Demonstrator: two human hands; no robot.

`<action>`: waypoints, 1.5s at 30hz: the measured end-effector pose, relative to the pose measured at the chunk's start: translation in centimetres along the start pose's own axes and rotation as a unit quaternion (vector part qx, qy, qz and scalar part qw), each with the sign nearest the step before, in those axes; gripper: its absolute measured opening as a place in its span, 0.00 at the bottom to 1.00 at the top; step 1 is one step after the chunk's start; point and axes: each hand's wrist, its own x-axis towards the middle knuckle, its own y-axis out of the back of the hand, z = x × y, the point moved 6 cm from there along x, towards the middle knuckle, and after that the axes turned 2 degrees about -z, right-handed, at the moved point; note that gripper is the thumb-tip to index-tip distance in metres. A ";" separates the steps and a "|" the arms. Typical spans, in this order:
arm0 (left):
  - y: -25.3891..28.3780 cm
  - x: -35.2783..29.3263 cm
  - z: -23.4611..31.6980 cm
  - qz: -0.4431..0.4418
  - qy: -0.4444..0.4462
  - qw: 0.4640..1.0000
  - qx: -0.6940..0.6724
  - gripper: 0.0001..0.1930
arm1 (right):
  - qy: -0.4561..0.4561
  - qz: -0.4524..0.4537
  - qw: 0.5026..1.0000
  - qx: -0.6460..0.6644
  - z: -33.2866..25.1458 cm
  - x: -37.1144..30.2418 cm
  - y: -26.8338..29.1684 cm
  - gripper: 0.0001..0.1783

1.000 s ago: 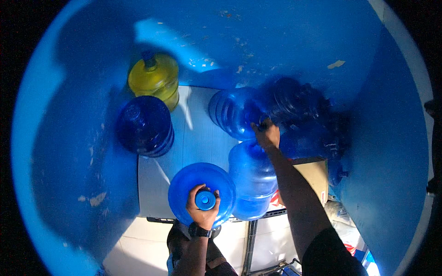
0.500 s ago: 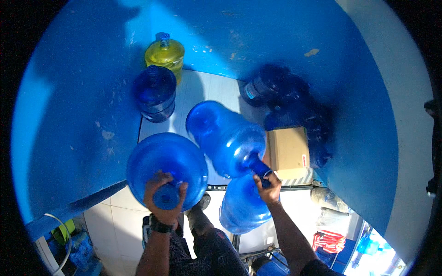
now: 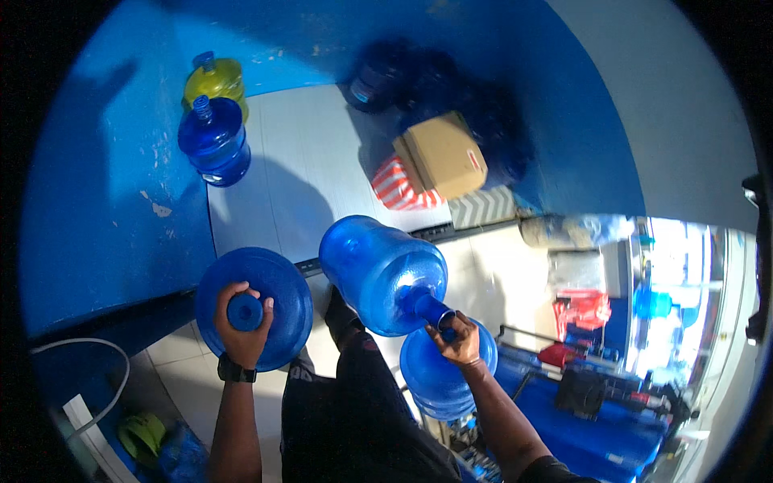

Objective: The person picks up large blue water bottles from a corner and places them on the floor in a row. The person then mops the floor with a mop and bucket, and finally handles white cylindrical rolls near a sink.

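My left hand (image 3: 245,332) wraps round the neck of a large blue water jug (image 3: 276,278), seen from above with its capped or closed-looking top toward me. My right hand (image 3: 459,339) grips the neck of a second, empty-looking blue jug (image 3: 382,278), which lies tilted with its base pointing up and left. Below that neck and partly behind my right hand and forearm is another blue jug (image 3: 435,386). Its neck is hidden, so I cannot tell whether the same hand holds it too.
On the pale platform (image 3: 274,137) at the far left stand a blue jug (image 3: 216,141) and a yellow-green jug (image 3: 217,80). A cardboard box (image 3: 447,157), a red-and-white striped bag (image 3: 398,185) and several dark jugs (image 3: 386,76) fill the far right. Blue equipment (image 3: 576,410) is at right.
My view has swung to the right and back from the platform. Both held jugs have come away from it, over the tiled floor, with my grips unchanged. The striped bag now shows beside the box.
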 end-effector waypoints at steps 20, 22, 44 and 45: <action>-3.1 -5.8 2.3 -0.281 0.041 0.958 -0.040 0.24 | -0.205 0.275 0.939 -0.016 3.3 -21.7 9.1 0.14; -4.4 -5.3 3.9 -0.289 0.007 0.957 -0.022 0.24 | -0.223 0.318 0.921 -0.022 4.9 -23.1 10.6 0.16; -45.4 -2.6 17.5 -0.429 -0.024 0.903 -0.004 0.30 | -0.400 0.399 0.824 -0.050 35.6 -21.8 29.1 0.18; -47.6 -2.5 17.9 -0.428 -0.029 0.903 0.008 0.30 | -0.411 0.395 0.820 -0.057 37.1 -21.1 29.9 0.17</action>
